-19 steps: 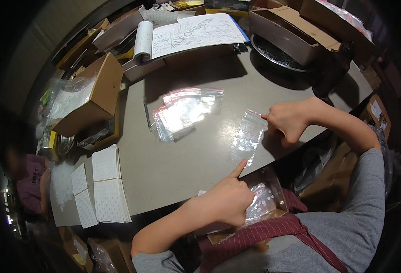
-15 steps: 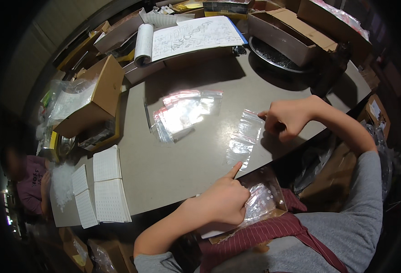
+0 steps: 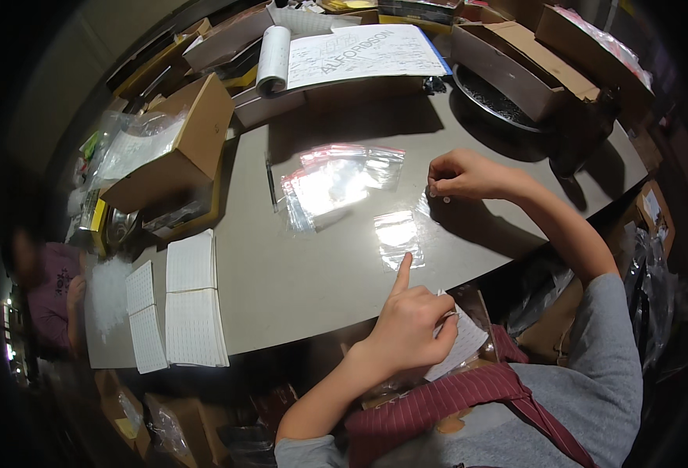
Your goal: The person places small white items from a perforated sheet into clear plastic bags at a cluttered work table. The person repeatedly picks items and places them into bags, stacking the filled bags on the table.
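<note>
A small clear zip bag (image 3: pixel 396 234) lies flat on the grey table (image 3: pixel 305 281). My left hand (image 3: pixel 410 327) presses its outstretched index fingertip on the bag's near edge, while its curled fingers hold a white lined card (image 3: pixel 462 345). My right hand (image 3: pixel 457 175) hovers just right of the bag with fingertips pinched together; I cannot tell if anything tiny is between them. A small bead-like speck (image 3: pixel 447 200) sits on the table under it. A loose pile of clear zip bags (image 3: pixel 336 183) lies further back.
An open cardboard box (image 3: pixel 180 148) with plastic bags stands at the left. White lined pads (image 3: pixel 192 304) lie near the front left edge. A spiral pad of paper (image 3: pixel 352 51), more boxes (image 3: pixel 515 54) and a round dark tray (image 3: pixel 492 97) crowd the back. Another person (image 3: pixel 51 288) sits far left.
My right hand has let go of the clear bag and lifted back and to the right, fingers pinched. The bag now lies flat under my left index finger, which reached forward onto it.
</note>
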Motion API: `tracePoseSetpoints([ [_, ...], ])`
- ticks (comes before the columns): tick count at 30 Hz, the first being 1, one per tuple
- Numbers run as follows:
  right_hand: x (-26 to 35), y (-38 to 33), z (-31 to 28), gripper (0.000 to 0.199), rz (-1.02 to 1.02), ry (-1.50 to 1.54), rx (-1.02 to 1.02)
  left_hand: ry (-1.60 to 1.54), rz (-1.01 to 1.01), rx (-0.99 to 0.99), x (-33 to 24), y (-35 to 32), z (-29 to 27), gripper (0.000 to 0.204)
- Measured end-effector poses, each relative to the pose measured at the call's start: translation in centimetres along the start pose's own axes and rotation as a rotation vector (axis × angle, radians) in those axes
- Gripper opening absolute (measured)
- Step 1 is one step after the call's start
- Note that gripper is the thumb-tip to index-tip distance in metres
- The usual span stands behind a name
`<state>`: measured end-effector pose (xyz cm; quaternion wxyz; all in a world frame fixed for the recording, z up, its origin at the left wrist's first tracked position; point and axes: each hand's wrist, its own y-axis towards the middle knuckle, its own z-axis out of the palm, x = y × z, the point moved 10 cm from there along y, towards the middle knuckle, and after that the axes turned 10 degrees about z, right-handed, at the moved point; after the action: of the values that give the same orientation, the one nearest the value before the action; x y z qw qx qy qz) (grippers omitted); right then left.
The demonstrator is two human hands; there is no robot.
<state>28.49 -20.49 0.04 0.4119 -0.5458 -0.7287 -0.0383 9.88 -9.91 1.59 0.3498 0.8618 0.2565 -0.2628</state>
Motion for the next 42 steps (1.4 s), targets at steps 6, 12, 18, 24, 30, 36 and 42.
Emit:
tracePoseSetpoints([
  [6, 0.7, -0.3, -0.4, 0.028, -0.097, -0.369, -0.242, -0.031, 0.016, -0.228, -0.1, -0.4, -1.4, 0.008],
  [12, 3.4, -0.6, -2.1, 0.032, 0.04, -0.591, -0.203, -0.07, 0.01, -0.267, 0.1, -0.7, -1.5, 0.006],
  [18, 8.7, -3.3, 6.0, 0.015, -0.407, -0.025, 0.194, -0.07, -0.018, -0.332, 0.7, -1.3, -1.5, 0.005],
  [24, 10.0, -4.0, 8.3, 0.014, -0.618, -0.479, -0.234, -0.094, -0.059, -0.321, 0.6, -1.7, -1.8, 0.006],
  [30, 8.7, -2.0, 6.2, 0.018, -0.354, -0.53, -0.243, -0.093, -0.038, -0.44, 0.0, -2.6, -4.1, 0.007],
  [36, 10.9, -8.5, 4.5, 0.024, -0.545, -0.206, -0.143, -0.111, -0.4, -0.61, 1.8, -6.7, -6.3, 0.01],
  [42, 12.6, -13.6, 7.5, 0.041, -0.753, -0.305, -0.116, -0.174, -0.495, -0.567, 2.3, -7.2, -5.8, 0.018],
])
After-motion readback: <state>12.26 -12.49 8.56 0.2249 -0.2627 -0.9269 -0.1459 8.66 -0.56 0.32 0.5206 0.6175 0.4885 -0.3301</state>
